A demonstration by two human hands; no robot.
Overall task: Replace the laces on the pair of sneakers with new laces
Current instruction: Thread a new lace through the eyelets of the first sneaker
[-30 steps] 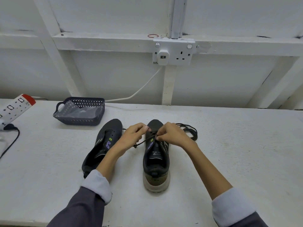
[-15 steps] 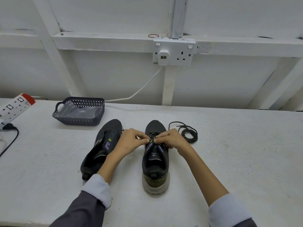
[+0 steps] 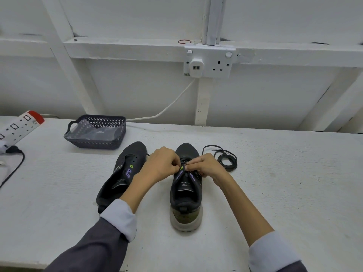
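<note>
Two dark sneakers stand on the white table, toes pointing away from me. The right sneaker [image 3: 186,195] is upright in the middle; the left sneaker [image 3: 121,173] leans beside it with bare eyelets. My left hand [image 3: 162,165] and my right hand [image 3: 206,166] meet over the right sneaker's eyelets near the toe, each pinching the black lace [image 3: 184,160] threaded there. A loose black lace [image 3: 225,159] lies coiled on the table just right of that shoe.
A dark perforated basket [image 3: 96,132] holding a clear plastic bag sits behind the left sneaker. A white power strip [image 3: 17,127] with a black cable lies at the far left. A wall socket [image 3: 208,62] with a white cord is above.
Both hands have dropped closer to the shoe and drawn together over the eyelets. The lace that stretched out toward the left a second ago is now pulled in.
</note>
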